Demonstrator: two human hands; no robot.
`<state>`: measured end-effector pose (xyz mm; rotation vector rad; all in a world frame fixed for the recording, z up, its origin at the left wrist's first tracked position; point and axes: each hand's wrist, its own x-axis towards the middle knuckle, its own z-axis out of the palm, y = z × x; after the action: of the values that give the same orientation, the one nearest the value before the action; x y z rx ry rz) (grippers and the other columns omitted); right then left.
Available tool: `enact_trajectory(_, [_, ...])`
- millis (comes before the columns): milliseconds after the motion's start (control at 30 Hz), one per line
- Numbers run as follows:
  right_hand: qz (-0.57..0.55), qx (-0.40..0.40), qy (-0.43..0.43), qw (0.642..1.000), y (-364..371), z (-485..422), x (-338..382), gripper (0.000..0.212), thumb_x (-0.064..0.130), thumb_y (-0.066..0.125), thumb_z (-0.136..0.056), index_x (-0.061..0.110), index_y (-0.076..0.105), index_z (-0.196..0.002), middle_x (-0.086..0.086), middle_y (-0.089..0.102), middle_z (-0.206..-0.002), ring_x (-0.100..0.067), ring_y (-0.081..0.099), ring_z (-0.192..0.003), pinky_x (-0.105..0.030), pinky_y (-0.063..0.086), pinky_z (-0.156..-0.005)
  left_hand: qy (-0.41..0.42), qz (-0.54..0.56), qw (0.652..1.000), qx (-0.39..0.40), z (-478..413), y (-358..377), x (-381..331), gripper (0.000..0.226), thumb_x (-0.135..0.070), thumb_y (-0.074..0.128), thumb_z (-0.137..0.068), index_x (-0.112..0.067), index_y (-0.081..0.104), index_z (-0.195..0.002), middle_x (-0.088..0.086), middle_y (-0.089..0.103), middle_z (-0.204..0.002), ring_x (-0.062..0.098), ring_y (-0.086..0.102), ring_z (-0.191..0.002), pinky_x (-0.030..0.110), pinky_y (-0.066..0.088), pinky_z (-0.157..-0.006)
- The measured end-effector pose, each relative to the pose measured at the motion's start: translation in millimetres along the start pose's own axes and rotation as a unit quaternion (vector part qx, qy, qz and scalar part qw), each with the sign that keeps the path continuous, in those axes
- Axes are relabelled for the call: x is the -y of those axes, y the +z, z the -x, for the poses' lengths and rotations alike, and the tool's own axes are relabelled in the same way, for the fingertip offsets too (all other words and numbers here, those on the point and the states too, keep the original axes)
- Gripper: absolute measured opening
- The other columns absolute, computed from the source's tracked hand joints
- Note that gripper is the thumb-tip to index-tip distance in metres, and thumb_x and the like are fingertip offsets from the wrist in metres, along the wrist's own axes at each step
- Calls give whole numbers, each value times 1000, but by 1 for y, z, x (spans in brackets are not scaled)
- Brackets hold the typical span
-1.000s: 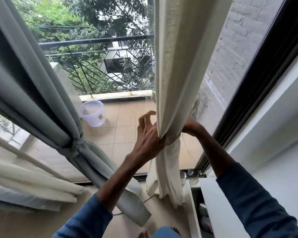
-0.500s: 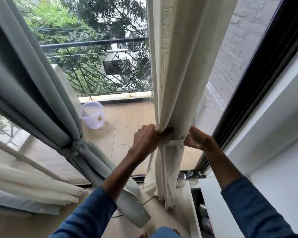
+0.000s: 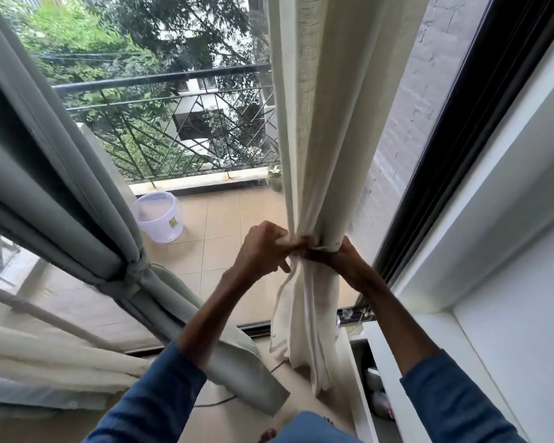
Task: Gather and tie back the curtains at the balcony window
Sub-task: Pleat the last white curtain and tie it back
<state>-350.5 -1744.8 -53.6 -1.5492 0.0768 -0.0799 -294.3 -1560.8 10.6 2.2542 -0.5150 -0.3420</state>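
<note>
The cream curtain (image 3: pixel 327 139) hangs just right of the frame's middle, drawn into one narrow bundle and cinched a little below mid-height by a thin band (image 3: pixel 325 247) of the same pale cloth. Below the cinch its folds spread again and reach the floor at the lower middle.

The left hand (image 3: pixel 261 251) is at the left side of the cinch, fingers curled tight and pinching the band's end against the bundle. The right hand (image 3: pixel 346 266) is at the right side, fingers curled round the band where it wraps the cloth. The two hands nearly meet in front of the curtain.

At the left of the frame a grey curtain (image 3: pixel 61 174) is bound at its waist with a knot (image 3: pixel 135 270). Between the two curtains, through the glass, a white bucket (image 3: pixel 160 219) stands on the tiled balcony below a dark railing (image 3: pixel 160 78). A black window frame (image 3: pixel 461 155) runs down the right.
</note>
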Motion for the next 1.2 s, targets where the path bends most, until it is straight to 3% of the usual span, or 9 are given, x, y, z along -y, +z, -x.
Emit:
enact_trajectory(133, [-36,-19,15,999,-12,-6,-2,32,10,85,-78,17,78,-109,-10,75,-117,-31,68,-115,-42,53,-103,61,35,997,34,16,-17,21,24,-30,70,-91,-17,79,-73,-4,68,-52,8,57,-41,19,42,-46])
enact_trajectory(267, [-89,-15,58,994,-16,-11,-8,44,11,84,-77,6,72,-118,-13,73,-121,-26,68,-115,-39,52,-104,64,49,995,-59,22,-27,40,14,-23,72,-87,-23,80,-76,-2,68,-56,9,64,-50,23,50,-52])
enact_trajectory(367, [-113,-31,71,991,-10,-12,-12,49,9,87,-75,4,71,-121,-14,73,-121,-28,69,-115,-40,52,-104,65,79,978,-184,27,-20,56,4,-21,75,-85,-22,78,-88,-3,72,-62,9,70,-55,31,59,-57])
enact_trajectory(533, [-139,-114,53,982,13,-5,-9,39,-6,80,-74,-6,72,-112,-17,76,-104,-25,72,-94,-32,58,-83,104,14,944,-312,41,16,45,20,-18,75,-86,-14,57,-92,-7,66,-67,3,60,-52,6,41,-52])
enact_trajectory(667, [-118,-186,39,975,32,12,-12,28,-1,81,-77,-1,77,-105,-16,78,-101,-23,74,-91,-27,59,-78,161,72,943,-282,50,45,38,13,-16,78,-85,-13,66,-83,-5,67,-71,7,61,-58,21,58,-56])
enact_trajectory(767, [-115,-209,39,970,39,24,-14,22,4,82,-78,3,79,-100,-14,79,-97,-22,75,-89,-32,60,-84,122,176,961,-178,55,52,43,22,-13,81,-83,-12,75,-104,-5,75,-89,7,73,-76,30,63,-71])
enact_trajectory(900, [-127,-220,29,967,35,30,-10,16,0,81,-78,8,81,-91,-10,79,-92,-16,75,-85,-24,58,-78,101,271,957,27,60,43,56,47,1,67,-91,-7,57,-136,2,71,-123,15,67,-117,33,54,-99])
enact_trajectory(1067, [-114,-212,37,970,30,29,-12,16,2,84,-75,9,82,-90,-14,79,-95,-27,75,-93,-42,58,-95,89,237,963,-92,54,45,47,15,-8,70,-93,-5,76,-106,4,79,-90,17,77,-82,48,63,-75])
enact_trajectory(1200, [-115,-219,49,968,25,28,-12,18,6,87,-73,13,82,-89,-10,79,-98,-27,75,-99,-45,57,-98,125,183,963,-151,49,38,48,9,-20,80,-85,-18,80,-94,-7,71,-99,16,71,-79,43,61,-56])
